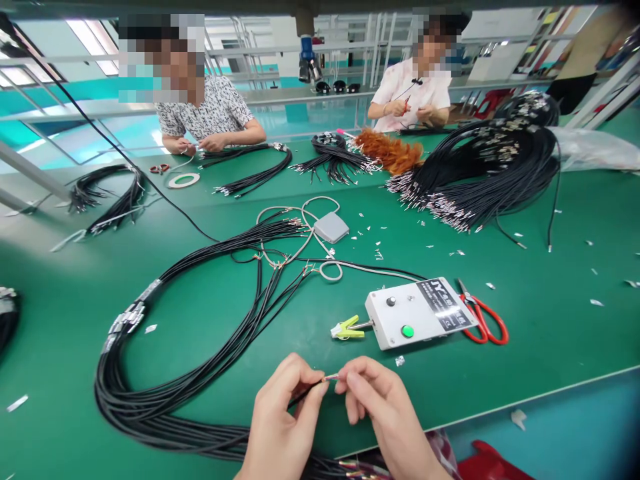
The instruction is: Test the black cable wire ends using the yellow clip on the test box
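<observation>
My left hand (286,413) is closed around a black cable (303,396) close to its stripped end. With thumb and fingertips, my right hand (373,400) pinches the thin wires at that end. A bundle of black cables (113,400) curves along the table from under my left hand, banded with white labels at the left. Just beyond my hands lies a white control box (400,313) with a green button, a black knob and a yellow-green clip (349,329) on its side. Red-handled scissors (485,320) rest against the box's right end.
A grey pedal-like block (331,227) with a looped grey cord sits mid-table. More black cable bundles (465,167) lie at the back right. Foil scraps are scattered about. Across the green table (550,300), two people work with cables; one holds a red-handled tool (406,107).
</observation>
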The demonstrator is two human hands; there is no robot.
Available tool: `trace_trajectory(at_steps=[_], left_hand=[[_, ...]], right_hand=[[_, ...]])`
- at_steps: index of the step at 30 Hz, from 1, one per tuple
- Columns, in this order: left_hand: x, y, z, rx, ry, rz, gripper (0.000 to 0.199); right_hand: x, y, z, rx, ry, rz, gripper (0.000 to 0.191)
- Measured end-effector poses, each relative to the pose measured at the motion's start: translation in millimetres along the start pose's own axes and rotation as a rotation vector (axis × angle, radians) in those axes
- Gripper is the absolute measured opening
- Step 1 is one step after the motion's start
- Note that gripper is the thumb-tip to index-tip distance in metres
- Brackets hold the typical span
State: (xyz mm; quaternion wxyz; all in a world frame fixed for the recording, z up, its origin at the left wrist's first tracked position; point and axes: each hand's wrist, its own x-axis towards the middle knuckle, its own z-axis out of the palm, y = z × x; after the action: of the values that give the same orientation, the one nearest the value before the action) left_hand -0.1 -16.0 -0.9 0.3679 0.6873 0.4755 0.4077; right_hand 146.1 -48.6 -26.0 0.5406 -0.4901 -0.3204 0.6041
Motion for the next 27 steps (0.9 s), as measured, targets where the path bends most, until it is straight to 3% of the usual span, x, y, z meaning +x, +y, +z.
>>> trace_trajectory(at_steps=[3, 5, 7, 9, 11, 13, 15, 17, 23, 27], left_hand=[[-2, 0, -0.1, 0.026, -0.002, 0.016, 0.018], [-3, 0, 0.2, 0.051, 0.002, 0.036, 0.018], [-3, -1, 0.8, 0.073, 0.009, 0.064, 0.018], [-3, -2, 1.6, 0.078, 0.009, 0.08, 0.018], [-3, -3, 2.5, 0.038, -0.002, 0.033, 0.018], [-2, -3, 3.2, -0.064, -0.017, -0.093, 0.016], [-1, -4, 3.6, -0.183, -0.03, -0.234, 0.014], [0, -3, 3.6, -0.262, -0.037, -0.32, 0.013], [0, -2, 4.5, -0.328, -0.048, -0.388, 0.016], [1, -2, 2.4, -0.384, -0.079, -0.412, 0.019]], right_hand=[[1, -2, 6, 0.108, -0.013, 0.06, 0.032], [0, -2, 7, -0.006, 0.007, -0.015, 0.028], [-2, -2, 6, -0.256, 0.059, -0.252, 0.017], [-5, -3, 3, -0.59, 0.099, -0.614, 0.005], [-6, -3, -1, -0.897, 0.092, -0.921, 0.016], [-5, -2, -6, -1.088, 0.063, -1.033, 0.023], [-3, -1, -11, -1.13, 0.037, -0.99, 0.022], [-1, 1, -13, -1.037, 0.032, -0.865, 0.014], [2, -2, -1, -0.442, 0.075, -0.295, 0.007], [5, -4, 9, -0.225, 0.041, -0.093, 0.022]])
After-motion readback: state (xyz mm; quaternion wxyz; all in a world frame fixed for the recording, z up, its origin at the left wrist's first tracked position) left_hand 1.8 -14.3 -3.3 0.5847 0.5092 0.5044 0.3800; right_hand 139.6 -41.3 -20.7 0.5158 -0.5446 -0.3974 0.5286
